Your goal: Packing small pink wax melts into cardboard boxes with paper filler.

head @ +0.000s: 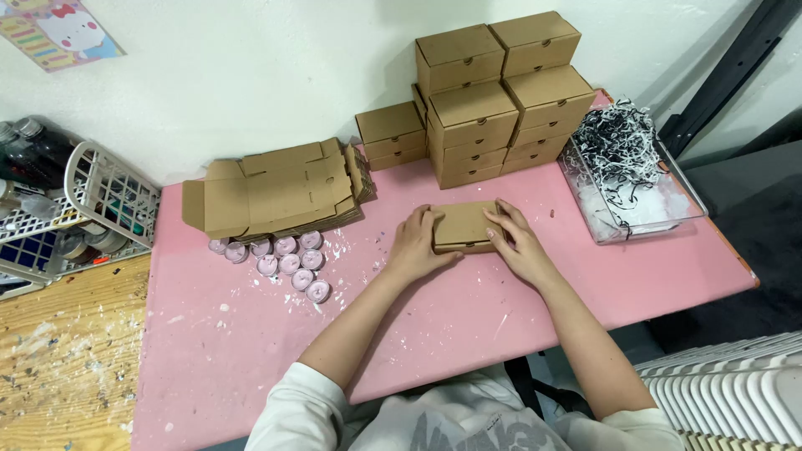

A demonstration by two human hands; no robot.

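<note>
On the pink table [468,317], both hands, left hand [415,244] and right hand [518,240], press one closed cardboard box [462,225] between them, fingers [501,219] curled over its edges, with nine pink tealight candles [284,259] left, one stack of flat blanks [276,188] and about nine folded boxes [493,100] behind.

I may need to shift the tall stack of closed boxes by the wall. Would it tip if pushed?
Probably. The box stack rises several layers, with uneven columns, so a high push could topple it. Being small cardboard boxes, they likely slide easily on the smooth pink table.
</note>
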